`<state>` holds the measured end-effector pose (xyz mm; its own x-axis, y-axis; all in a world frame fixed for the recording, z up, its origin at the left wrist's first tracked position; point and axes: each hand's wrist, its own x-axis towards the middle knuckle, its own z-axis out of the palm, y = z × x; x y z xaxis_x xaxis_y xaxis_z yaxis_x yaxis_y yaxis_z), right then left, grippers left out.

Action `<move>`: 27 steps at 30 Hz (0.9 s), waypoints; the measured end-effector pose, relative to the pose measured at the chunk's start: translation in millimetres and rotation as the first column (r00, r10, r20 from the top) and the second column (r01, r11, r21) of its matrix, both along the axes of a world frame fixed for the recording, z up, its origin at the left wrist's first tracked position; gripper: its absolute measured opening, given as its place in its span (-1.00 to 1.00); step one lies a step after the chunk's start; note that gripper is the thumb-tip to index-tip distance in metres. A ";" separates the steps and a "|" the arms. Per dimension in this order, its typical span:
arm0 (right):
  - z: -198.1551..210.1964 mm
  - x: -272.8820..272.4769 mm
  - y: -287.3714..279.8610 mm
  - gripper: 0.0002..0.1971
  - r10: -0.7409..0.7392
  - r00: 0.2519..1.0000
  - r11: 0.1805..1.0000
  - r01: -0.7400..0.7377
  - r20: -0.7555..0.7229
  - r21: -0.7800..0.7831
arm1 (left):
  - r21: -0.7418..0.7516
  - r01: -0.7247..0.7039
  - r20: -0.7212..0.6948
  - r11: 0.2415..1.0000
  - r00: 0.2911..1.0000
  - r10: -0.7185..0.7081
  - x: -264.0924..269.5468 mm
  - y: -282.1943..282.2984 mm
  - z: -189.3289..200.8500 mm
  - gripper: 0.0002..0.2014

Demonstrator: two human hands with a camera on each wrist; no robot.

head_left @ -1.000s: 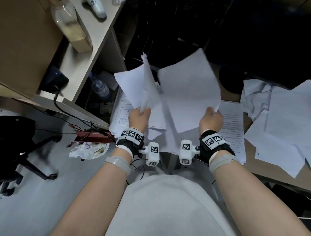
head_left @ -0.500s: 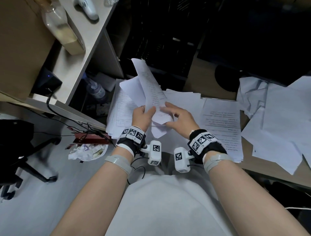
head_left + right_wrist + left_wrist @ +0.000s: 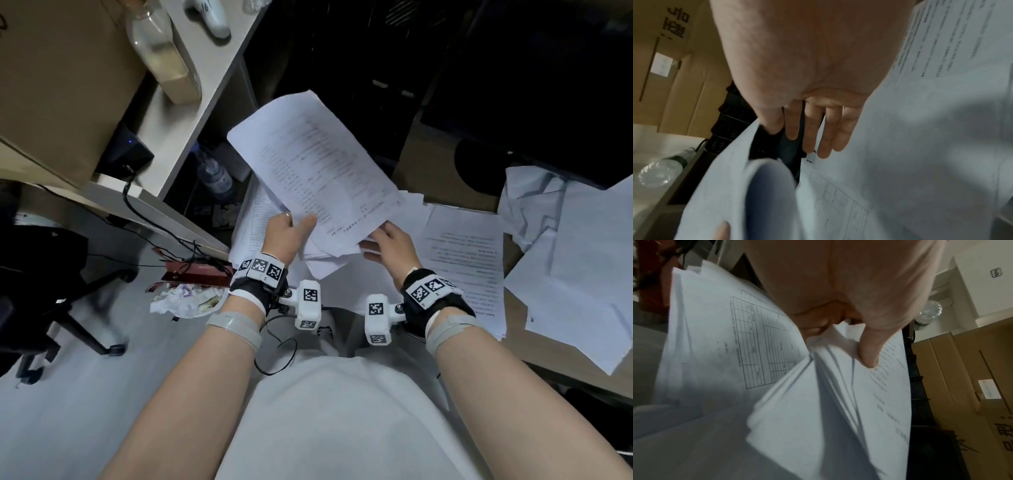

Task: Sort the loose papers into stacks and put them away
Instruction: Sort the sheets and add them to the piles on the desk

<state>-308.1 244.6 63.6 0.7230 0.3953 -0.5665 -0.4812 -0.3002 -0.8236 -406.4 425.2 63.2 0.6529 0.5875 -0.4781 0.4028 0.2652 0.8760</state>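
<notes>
My left hand [image 3: 301,221] grips a sheaf of white papers [image 3: 318,164] at its lower left corner and holds it tilted up over the pile. Its top page is printed. In the left wrist view the thumb [image 3: 869,353] pinches the fanned sheaf [image 3: 818,402] above a form sheet with a table [image 3: 756,337]. My right hand [image 3: 380,236] touches the sheaf's lower right edge; in the right wrist view its fingers [image 3: 818,129] lie straight beside the curled sheets [image 3: 760,186]. A printed stack [image 3: 462,260] lies flat at the right.
Loose and crumpled sheets [image 3: 555,246] cover the brown surface [image 3: 428,164] at the right. A desk shelf [image 3: 191,113] at the left carries a glass bottle [image 3: 164,54]. A plastic bottle [image 3: 214,174] lies under it. A chair base [image 3: 85,308] and crumpled rubbish [image 3: 185,301] are on the floor.
A second ago each hand held its own sheets apart. The hands came together, and the left hand now holds one sheaf raised, printed side up, with the right hand at its edge.
</notes>
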 end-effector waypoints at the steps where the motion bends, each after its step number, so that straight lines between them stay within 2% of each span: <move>1: 3.7 0.0 1.8 -0.73 -0.056 0.998 0.998 0.057 -0.032 0.034 | 0.016 0.015 -0.009 1.000 1.000 -0.015 -3.4 -0.2 -0.4 -0.86; 5: 15.0 5.3 0.9 -0.71 -0.350 0.917 0.915 0.378 -0.191 0.143 | 0.088 0.072 -0.092 0.994 0.994 -0.063 -14.1 5.2 1.3 -0.82; 7: 15.7 10.9 -1.5 -0.72 -0.426 0.887 0.887 0.449 -0.178 0.111 | 0.148 0.130 -0.170 0.980 0.980 -0.104 -18.0 9.1 1.0 -0.76; 9: 11.5 14.2 -4.8 -0.69 -0.387 0.921 0.922 0.388 -0.053 0.006 | 0.183 0.201 -0.246 0.962 0.957 -0.153 -22.3 10.2 0.9 -0.77; 11: 3.6 10.5 -7.7 -0.75 -0.220 0.970 0.971 0.228 0.100 -0.068 | 0.192 0.207 -0.269 0.959 0.951 -0.152 -26.6 8.5 -1.8 -0.80; 13: -8.8 4.1 -10.7 -0.83 -0.096 0.984 0.980 0.120 0.153 -0.161 | 0.228 0.172 -0.265 0.958 0.958 -0.109 -29.8 8.1 -4.8 -0.75; 15: -20.4 -1.2 -14.2 -0.84 -0.042 0.986 0.956 0.087 0.161 -0.280 | 0.279 0.123 -0.253 0.952 0.966 -0.051 -32.1 10.4 -7.7 -0.76; 21: -44.3 -10.6 -26.9 -0.87 -0.017 0.991 0.882 0.078 0.136 -0.465 | 0.360 0.088 -0.239 0.929 0.971 0.001 -31.6 8.8 -17.0 -0.78; 24: -49.4 -13.2 -35.7 -0.78 -0.062 0.988 0.887 0.119 0.141 -0.446 | 0.326 0.113 -0.265 0.939 0.964 -0.024 -27.2 3.2 -19.1 -0.80; 27: -52.7 -16.4 -49.4 -0.63 -0.089 0.983 0.904 0.148 0.163 -0.401 | 0.279 0.179 -0.257 0.943 0.961 -0.106 -18.0 -11.4 -19.0 -0.62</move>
